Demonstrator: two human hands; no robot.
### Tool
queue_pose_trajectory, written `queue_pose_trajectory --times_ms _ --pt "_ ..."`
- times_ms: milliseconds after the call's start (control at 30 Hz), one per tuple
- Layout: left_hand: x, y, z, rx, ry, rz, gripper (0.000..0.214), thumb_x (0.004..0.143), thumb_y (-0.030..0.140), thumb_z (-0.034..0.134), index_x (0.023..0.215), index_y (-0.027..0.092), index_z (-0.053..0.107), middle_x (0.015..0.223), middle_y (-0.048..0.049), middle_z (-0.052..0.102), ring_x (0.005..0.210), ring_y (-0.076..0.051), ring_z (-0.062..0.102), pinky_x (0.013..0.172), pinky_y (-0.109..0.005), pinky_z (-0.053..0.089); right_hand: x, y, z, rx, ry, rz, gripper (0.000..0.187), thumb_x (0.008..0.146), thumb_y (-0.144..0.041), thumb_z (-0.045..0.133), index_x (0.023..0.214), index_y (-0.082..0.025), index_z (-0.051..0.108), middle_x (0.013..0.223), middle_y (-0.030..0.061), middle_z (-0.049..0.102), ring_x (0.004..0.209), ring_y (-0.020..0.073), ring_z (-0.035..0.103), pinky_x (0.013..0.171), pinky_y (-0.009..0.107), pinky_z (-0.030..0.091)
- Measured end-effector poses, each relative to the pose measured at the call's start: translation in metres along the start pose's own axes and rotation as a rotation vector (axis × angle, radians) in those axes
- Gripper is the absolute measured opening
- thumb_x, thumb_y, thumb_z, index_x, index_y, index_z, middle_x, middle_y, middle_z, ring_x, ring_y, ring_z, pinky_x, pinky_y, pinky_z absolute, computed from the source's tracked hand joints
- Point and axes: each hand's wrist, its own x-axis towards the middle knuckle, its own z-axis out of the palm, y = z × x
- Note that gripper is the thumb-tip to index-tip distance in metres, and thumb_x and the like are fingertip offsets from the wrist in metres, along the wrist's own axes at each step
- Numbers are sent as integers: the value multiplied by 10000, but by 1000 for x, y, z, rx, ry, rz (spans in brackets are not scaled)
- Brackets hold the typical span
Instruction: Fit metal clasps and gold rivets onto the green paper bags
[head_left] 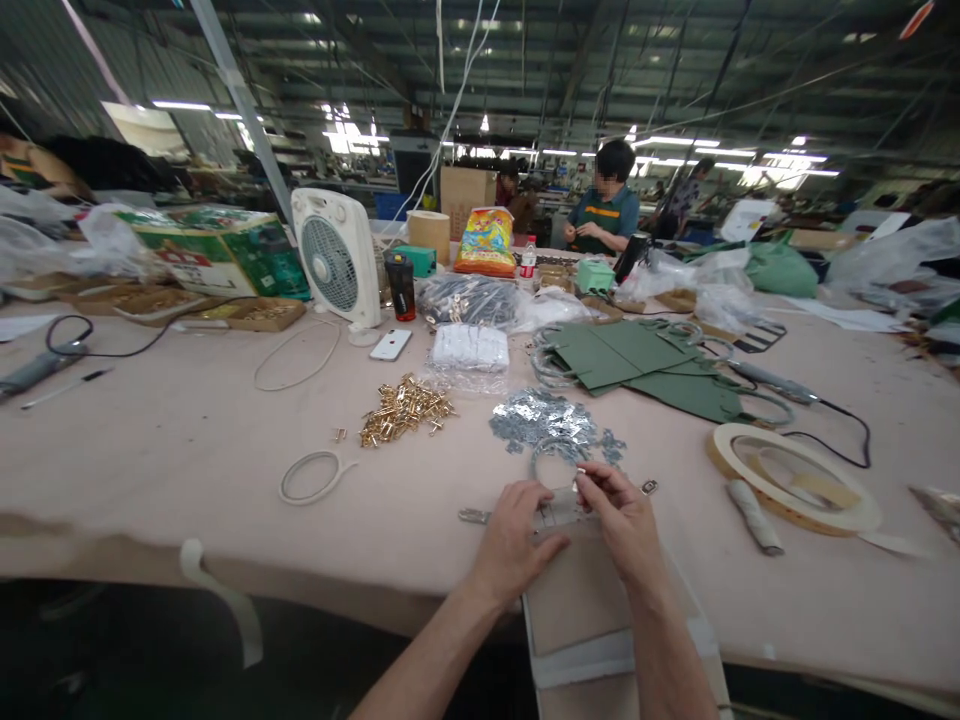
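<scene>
My left hand lies on a beige flat panel at the table's near edge, fingers curled and pressing its top end. My right hand pinches a small silver metal piece over the same spot. A grey ring strap lies just beyond my fingers. Behind it sits a heap of silver metal plates. A pile of gold metal fittings lies to the left.
Green leather pieces lie at mid-right, a tape roll at the right, a white fan and phone at the back left. A white loop lies at the left. A person in green works across the table.
</scene>
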Motion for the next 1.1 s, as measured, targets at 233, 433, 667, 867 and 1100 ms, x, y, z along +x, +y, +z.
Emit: queue_pose_trajectory --times_ms 233,433,667,867,1100 --pt "-19 -8 -21 65 61 -96 358 801 154 811 1124 235 678 1184 -68 654 1146 -266 598 1039 -445 497 -14 12 3 -147 16 -5 372 860 -528 732 1057 -215 771 1009 87 770 943 270 702 863 381 563" --pt "-19 -10 -18 141 66 -27 345 798 204 854 1117 243 727 1169 -66 655 1110 -276 582 990 -459 511 -17 21 9 -347 -24 -169 301 943 -483 652 1068 -233 764 1110 89 749 1052 279 675 958 422 525" --pt "-18 -4 -16 180 5 124 206 903 109 708 1072 195 627 1161 -79 639 1084 -251 563 971 -431 527 -21 27 12 -460 -18 -370 196 994 -381 614 1043 -252 753 1072 73 744 1035 253 669 962 416 520" --pt "-17 -6 -12 138 -40 123 180 922 57 625 1000 207 563 1136 -66 608 1081 -238 571 970 -405 527 -22 29 10 -479 -26 -426 173 1003 -353 612 1043 -255 748 1051 71 746 1018 252 669 943 414 530" --pt "-17 -7 -9 107 -39 64 161 943 50 587 957 208 558 1100 -53 611 1049 -225 573 960 -397 514 -23 27 12 -508 -56 -455 163 1014 -341 604 1051 -254 738 1043 80 736 1023 258 652 945 429 519"
